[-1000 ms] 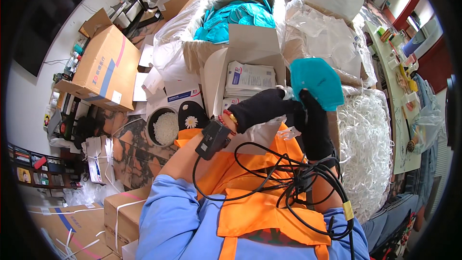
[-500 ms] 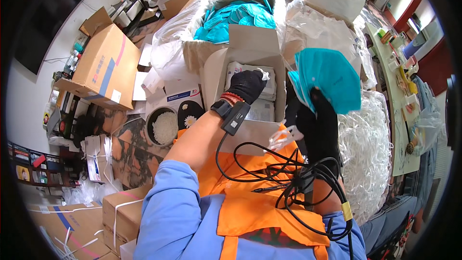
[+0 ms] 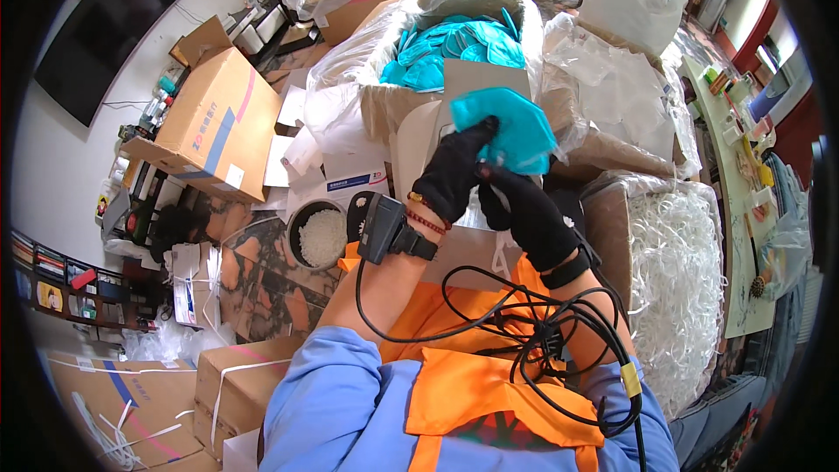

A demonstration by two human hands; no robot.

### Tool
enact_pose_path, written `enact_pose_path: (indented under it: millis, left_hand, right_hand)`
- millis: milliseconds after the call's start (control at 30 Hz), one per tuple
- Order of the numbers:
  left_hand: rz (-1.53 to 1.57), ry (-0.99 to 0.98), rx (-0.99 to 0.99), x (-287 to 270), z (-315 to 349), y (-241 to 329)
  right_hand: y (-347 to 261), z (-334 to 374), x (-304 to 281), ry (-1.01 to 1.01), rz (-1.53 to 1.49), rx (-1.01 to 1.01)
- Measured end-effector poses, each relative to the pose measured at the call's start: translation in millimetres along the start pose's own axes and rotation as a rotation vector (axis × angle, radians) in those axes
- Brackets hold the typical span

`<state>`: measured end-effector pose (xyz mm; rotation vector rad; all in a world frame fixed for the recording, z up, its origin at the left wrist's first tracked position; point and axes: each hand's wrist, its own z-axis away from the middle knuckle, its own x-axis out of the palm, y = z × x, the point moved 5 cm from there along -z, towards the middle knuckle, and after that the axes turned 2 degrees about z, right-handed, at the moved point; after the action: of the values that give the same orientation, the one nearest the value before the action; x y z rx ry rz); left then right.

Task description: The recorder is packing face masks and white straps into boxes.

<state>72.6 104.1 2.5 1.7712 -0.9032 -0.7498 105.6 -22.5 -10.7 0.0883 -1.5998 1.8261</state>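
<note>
Several teal face masks (image 3: 520,135), held together as a stack and slightly blurred, are up in front of me over an open white carton (image 3: 485,79). My left hand (image 3: 456,166), in a black glove, is closed on the stack's left edge with thumb and fingers. From below, my right hand (image 3: 529,223), gloved in black too, grips the lower edge of the same stack. Both hands meet close together there. Hands and masks hide most of the carton's inside. White strands (image 3: 502,258) hang below my right hand.
Beyond stands a plastic-lined box (image 3: 350,92) heaped with teal masks (image 3: 454,52). A box of white strands (image 3: 673,288) is at right. A bowl of white bits (image 3: 322,236) and a brown carton (image 3: 205,122) stand left. Black cable (image 3: 542,323) loops across my lap.
My left hand has left the packs in the carton and moved up to the masks. My right hand has brought the stack left, over the carton; both hands now hold it.
</note>
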Motion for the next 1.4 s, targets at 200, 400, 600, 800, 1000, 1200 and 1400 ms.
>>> enact_pose_path:
  millis: [200, 400, 600, 800, 1000, 1200, 1400]
  left_hand:
    - [0.070, 0.192, -0.240, -2.0, -7.0, -20.2]
    - [-0.172, 0.197, -0.119, -9.8, -11.7, -39.1]
    - [-0.415, 0.250, -0.143, -9.6, 2.0, -6.7]
    - [-0.510, -0.075, -0.048, -10.0, 1.2, -18.0]
    - [-0.891, -0.035, 0.420, -7.8, 25.4, 65.3]
    - [-0.967, -0.236, 0.392, -8.2, 28.9, 69.1]
    - [-0.987, -0.247, 0.256, -3.7, 32.2, 49.3]
  right_hand:
    - [1.0, 0.6, -17.2, 0.147, 0.553, -0.189]
    - [-4.9, 13.4, -14.0, 0.357, 1.143, -0.453]
    - [-12.3, 18.8, -20.4, 0.342, 0.869, -0.394]
    - [0.0, 12.4, -29.9, 0.253, 0.273, -0.130]
    - [-6.4, 18.3, -30.2, 0.268, 0.043, -0.050]
    - [-10.6, 15.7, -41.9, 0.231, 0.278, -0.230]
    - [-27.1, 30.2, -18.3, 0.250, 1.202, -0.864]
